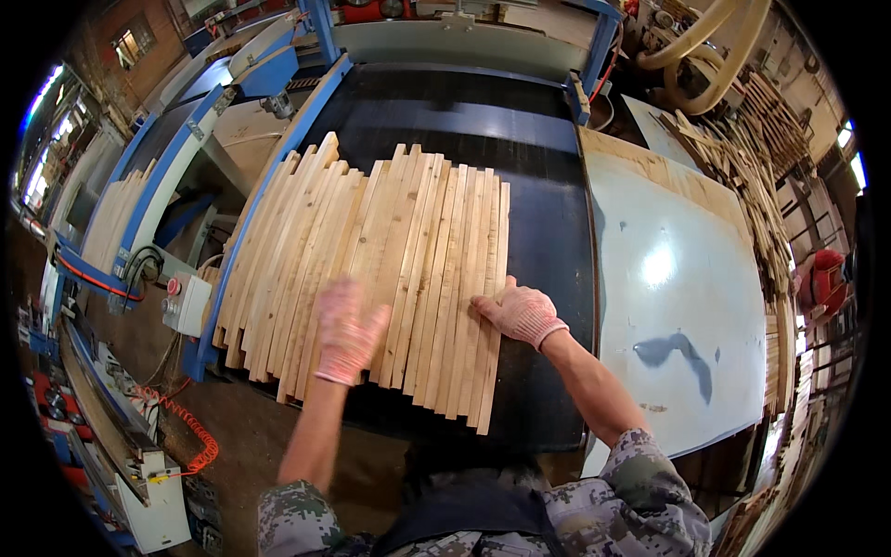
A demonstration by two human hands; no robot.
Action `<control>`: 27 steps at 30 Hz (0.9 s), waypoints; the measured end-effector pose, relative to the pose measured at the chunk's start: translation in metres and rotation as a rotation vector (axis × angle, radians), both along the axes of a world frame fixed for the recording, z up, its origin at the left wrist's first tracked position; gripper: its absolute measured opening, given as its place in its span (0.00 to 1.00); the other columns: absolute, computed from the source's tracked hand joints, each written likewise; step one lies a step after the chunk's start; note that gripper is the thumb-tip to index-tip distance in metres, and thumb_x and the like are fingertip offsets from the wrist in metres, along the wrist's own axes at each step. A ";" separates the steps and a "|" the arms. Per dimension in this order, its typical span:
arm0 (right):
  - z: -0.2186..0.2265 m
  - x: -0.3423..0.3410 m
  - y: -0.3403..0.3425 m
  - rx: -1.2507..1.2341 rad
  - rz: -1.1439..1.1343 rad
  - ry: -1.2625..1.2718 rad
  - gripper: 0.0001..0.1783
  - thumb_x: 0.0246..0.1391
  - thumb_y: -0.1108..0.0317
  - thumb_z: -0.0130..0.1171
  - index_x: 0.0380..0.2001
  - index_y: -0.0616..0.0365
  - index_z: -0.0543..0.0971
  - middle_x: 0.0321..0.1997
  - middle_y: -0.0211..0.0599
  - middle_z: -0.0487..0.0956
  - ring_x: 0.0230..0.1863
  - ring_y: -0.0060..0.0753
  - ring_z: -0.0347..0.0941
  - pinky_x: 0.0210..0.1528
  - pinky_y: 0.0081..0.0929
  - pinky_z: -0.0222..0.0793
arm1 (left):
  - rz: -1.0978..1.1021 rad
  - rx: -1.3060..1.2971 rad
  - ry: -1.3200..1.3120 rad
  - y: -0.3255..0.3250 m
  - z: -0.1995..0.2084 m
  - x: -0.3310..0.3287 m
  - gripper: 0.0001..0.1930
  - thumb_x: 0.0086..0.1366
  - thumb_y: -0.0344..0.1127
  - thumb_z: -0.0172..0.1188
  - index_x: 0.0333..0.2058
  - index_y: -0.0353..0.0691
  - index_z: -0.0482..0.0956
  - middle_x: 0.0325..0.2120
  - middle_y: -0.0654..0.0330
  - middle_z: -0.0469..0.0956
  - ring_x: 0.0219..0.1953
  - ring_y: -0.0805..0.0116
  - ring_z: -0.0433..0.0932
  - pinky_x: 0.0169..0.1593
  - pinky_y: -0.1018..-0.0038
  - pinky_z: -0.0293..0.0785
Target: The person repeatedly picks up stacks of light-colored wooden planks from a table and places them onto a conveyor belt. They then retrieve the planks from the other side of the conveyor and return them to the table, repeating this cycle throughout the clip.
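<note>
Many long wooden strips [408,269] lie side by side on a black conveyor belt [548,223], their ends uneven. Over the near middle of the strips is my left hand [349,332] in a pinkish knit glove, fingers spread and blurred by motion. Whether it touches the wood I cannot tell. At the right edge of the row my gloved right hand [524,313] rests against the outermost strip, with its thumb and fingers apart. Neither hand is wrapped round a strip.
Blue metal rails [269,200] flank the belt on the left, with a control box [188,304] beside them. A pale sheet-topped table [682,306] stands to the right, and stacked wood strips [742,186] lie beyond it. A coiled orange hose [190,432] hangs at lower left.
</note>
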State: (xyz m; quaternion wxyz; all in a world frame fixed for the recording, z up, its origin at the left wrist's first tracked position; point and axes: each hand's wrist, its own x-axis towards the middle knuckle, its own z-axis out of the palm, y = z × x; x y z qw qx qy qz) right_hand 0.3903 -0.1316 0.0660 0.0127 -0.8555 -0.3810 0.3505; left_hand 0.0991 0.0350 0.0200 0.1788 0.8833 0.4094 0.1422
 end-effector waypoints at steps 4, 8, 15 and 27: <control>-0.018 0.016 -0.012 0.151 0.015 0.015 0.51 0.69 0.25 0.45 0.60 0.73 0.73 0.47 0.64 0.87 0.57 0.61 0.83 0.60 0.49 0.78 | -0.179 0.009 0.064 -0.080 0.017 0.056 0.50 0.69 0.63 0.64 0.77 0.33 0.59 0.78 0.36 0.55 0.81 0.36 0.51 0.83 0.45 0.38; -0.007 0.050 -0.013 0.328 0.059 -0.062 0.36 0.69 0.36 0.53 0.56 0.62 0.75 0.47 0.63 0.86 0.55 0.64 0.83 0.59 0.51 0.78 | -0.177 0.115 0.185 -0.119 0.013 0.072 0.51 0.66 0.65 0.64 0.76 0.32 0.62 0.78 0.35 0.56 0.80 0.35 0.53 0.82 0.42 0.38; -0.019 0.093 0.129 0.842 0.065 -0.206 0.32 0.69 0.54 0.55 0.71 0.53 0.68 0.62 0.50 0.82 0.70 0.53 0.72 0.70 0.48 0.68 | -0.095 0.135 0.181 -0.120 0.005 0.073 0.53 0.65 0.65 0.64 0.74 0.28 0.61 0.75 0.32 0.58 0.78 0.31 0.55 0.81 0.39 0.41; -0.010 0.119 0.236 0.737 -0.044 -0.089 0.32 0.73 0.50 0.51 0.75 0.50 0.68 0.63 0.49 0.83 0.70 0.53 0.73 0.71 0.49 0.68 | 0.093 0.148 0.139 -0.124 0.003 0.079 0.55 0.64 0.65 0.68 0.73 0.24 0.60 0.73 0.28 0.61 0.77 0.26 0.56 0.80 0.37 0.41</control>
